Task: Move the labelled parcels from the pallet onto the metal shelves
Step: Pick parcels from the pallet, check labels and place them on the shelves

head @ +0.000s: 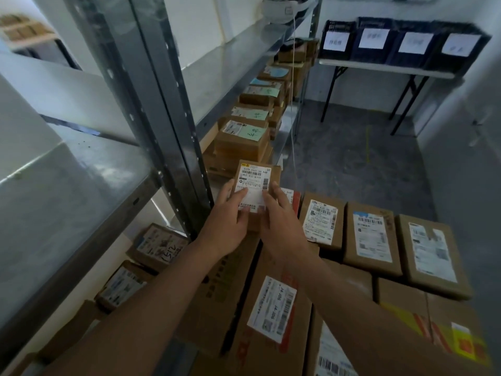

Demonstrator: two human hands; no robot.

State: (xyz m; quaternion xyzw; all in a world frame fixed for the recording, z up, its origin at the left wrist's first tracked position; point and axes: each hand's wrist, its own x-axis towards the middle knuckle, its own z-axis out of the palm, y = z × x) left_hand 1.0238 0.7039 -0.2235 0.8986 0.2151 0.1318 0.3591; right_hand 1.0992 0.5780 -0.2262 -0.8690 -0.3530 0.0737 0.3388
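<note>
Left hand (230, 222) and right hand (279, 226) both pinching a small labelled parcel (256, 183), grips curled round its near edges, metal shelves (168, 104) left, stacked parcels (371, 232) right

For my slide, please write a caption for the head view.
Both hands, left and right, hold a small labelled parcel beside the metal shelves.

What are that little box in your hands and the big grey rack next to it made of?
The small brown parcel, held by the left hand and right hand, looks like matt corrugated cardboard, with a white paper label stuck on top. The grey shelving rack looks like galvanised steel: dull silvery sheen, soft reflections, punched holes along the upright.
</note>
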